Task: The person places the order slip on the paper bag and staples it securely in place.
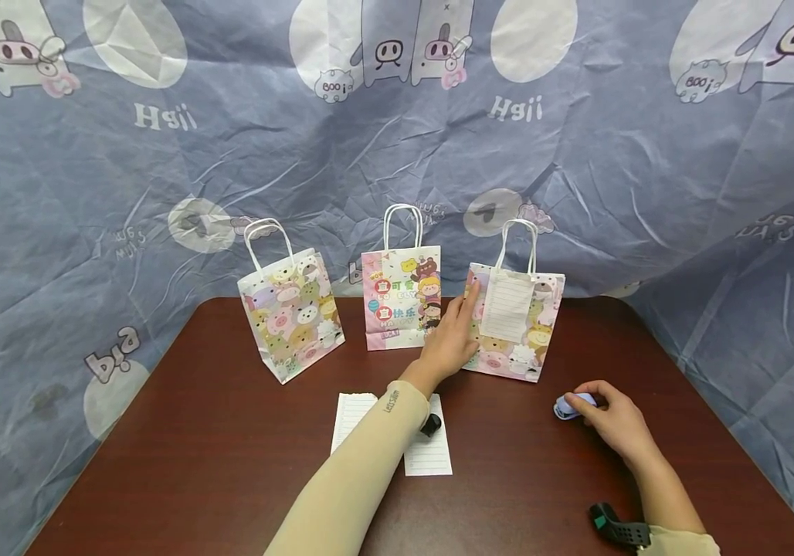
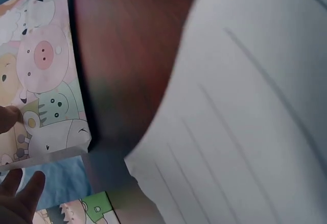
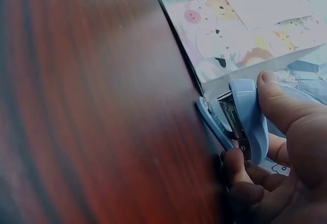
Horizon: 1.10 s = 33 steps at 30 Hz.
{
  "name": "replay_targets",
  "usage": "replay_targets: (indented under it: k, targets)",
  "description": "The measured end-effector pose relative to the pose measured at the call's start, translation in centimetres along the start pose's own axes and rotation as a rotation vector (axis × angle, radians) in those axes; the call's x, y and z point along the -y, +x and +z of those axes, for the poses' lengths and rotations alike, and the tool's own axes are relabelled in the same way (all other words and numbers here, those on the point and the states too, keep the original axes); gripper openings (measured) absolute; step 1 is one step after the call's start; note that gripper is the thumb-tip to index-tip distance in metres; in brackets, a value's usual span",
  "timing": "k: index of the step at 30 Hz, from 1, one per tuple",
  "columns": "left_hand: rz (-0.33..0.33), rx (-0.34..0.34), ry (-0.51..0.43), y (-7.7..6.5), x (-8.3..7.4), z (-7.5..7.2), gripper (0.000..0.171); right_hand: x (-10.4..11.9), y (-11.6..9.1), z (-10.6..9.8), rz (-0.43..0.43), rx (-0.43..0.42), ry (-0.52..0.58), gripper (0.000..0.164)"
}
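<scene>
A paper gift bag with cartoon animals and white rope handles stands at the right, a lined paper slip on its upper front. At its left side is my left hand, thumb against the printed front and other fingers along the side edge, holding the bag there. My right hand pinches a light-blue stapler to the right of the bag. The stapler's two arms are spread apart. Thumb and fingers grip its rear part, close to the table in the head view.
Another animal-print bag stands at the left, and a pink-and-white bag in the middle. Two lined slips, a left one and a right one, lie on the brown table, partly covered by my left sleeve. A patterned cloth hangs behind.
</scene>
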<state>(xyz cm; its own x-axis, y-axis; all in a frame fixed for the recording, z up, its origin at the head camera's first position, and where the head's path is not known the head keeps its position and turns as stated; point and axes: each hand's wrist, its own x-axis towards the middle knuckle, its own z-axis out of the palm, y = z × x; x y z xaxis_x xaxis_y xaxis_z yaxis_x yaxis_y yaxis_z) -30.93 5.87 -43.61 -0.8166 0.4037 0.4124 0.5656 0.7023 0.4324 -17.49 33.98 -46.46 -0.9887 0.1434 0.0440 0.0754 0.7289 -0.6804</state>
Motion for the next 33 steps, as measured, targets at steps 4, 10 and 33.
replay_targets:
  k: [4, 10, 33]
  targets:
    - [-0.006, -0.020, 0.020, 0.2, -0.3, 0.4, 0.118, 0.0, 0.0, 0.0, 0.006, 0.008, -0.022, 0.050]
    - [-0.026, -0.024, 0.027, 0.5, -0.6, 1.0, 0.118, 0.0, -0.1, -0.2, 0.015, 0.022, -0.053, 0.050]
    - [-0.010, -0.074, -0.164, 0.5, 0.4, 1.8, 0.097, -1.3, -0.7, -1.0, -0.132, 0.152, 0.217, 0.040]
